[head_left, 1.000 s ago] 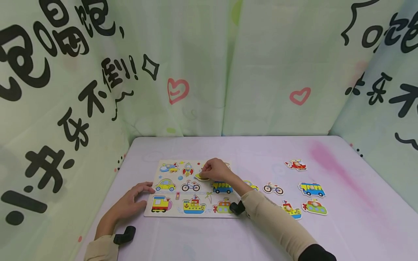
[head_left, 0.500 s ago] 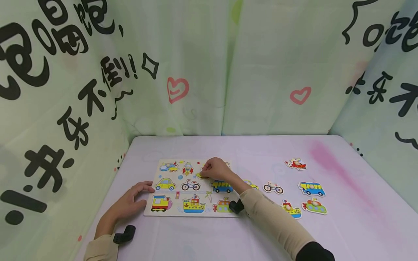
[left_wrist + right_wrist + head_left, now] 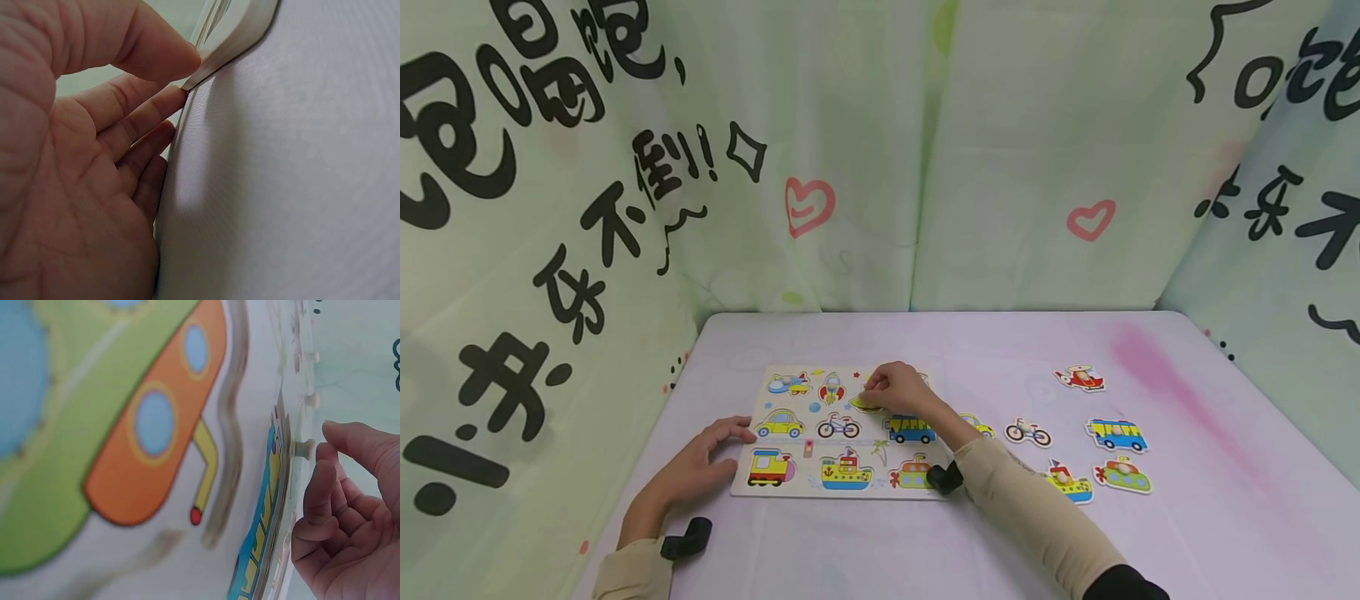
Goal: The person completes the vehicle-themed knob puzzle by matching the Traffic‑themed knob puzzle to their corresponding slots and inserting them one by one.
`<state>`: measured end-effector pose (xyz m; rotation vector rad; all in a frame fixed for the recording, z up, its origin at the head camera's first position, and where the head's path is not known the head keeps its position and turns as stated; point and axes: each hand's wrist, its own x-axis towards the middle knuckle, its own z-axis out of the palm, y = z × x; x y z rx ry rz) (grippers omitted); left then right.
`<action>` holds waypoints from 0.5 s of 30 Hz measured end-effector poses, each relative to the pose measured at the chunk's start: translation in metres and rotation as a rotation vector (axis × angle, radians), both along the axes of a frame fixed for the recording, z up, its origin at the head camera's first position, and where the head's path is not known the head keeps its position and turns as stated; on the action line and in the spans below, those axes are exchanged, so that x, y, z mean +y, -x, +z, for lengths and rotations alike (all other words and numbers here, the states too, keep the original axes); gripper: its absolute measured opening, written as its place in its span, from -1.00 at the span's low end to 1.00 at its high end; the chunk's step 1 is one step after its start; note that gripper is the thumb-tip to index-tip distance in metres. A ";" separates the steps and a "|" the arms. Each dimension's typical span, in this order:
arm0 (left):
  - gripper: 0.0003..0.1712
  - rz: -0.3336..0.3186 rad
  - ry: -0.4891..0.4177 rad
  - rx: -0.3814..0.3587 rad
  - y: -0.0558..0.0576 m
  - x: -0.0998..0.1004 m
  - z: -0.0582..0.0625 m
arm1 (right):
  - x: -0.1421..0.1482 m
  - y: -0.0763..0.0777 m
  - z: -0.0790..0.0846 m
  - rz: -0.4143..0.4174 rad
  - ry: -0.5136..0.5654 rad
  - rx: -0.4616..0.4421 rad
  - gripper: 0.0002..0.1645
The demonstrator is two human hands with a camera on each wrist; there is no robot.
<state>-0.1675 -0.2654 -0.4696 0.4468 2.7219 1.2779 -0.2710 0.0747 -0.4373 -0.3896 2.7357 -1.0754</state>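
A white puzzle board with printed vehicles lies left of centre on the table. My right hand reaches over its back row, thumb and forefinger pinching a yellow-green puzzle piece that lies over the board. Most of that piece is hidden by the fingers. In the right wrist view, my right hand has its fingertips at a small knob, beyond the submarine picture. At the board's left edge, my left hand touches the rim; the left wrist view has its thumb and extended fingers against the board's edge.
Right of the board lie loose knobbed pieces: a helicopter, bus, bicycle, submarine and ship. A yellow car piece is partly behind my right forearm. A printed curtain surrounds the table.
The yellow-green piece has shifted slightly to the right under my right fingertips, then stayed there. My left hand and the board have not moved.
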 end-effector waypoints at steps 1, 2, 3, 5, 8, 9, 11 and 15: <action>-0.61 -0.001 -0.001 0.002 0.000 0.000 0.000 | 0.001 -0.001 0.001 -0.003 0.005 0.002 -0.78; -0.60 -0.002 -0.002 0.002 0.000 0.000 0.000 | 0.001 -0.001 0.001 -0.004 0.007 0.009 -0.78; -0.60 -0.002 -0.003 0.002 0.001 0.000 0.000 | 0.002 -0.002 0.001 -0.006 0.008 0.013 -0.78; -0.60 -0.003 -0.006 0.001 0.001 0.000 0.000 | 0.005 -0.002 0.002 -0.010 0.005 0.025 -0.79; -0.60 -0.002 -0.006 -0.003 0.001 0.001 0.000 | 0.008 -0.003 0.002 -0.018 0.009 0.036 -0.79; -0.61 -0.001 -0.005 -0.004 0.001 0.001 0.000 | 0.009 -0.003 0.003 -0.022 0.010 0.034 -0.79; -0.61 0.000 -0.002 -0.008 0.001 0.001 0.000 | 0.012 -0.003 0.003 -0.028 0.012 0.037 -0.79; -0.61 0.003 0.001 -0.012 0.001 0.000 -0.002 | 0.018 -0.001 0.002 -0.041 0.007 0.036 -0.79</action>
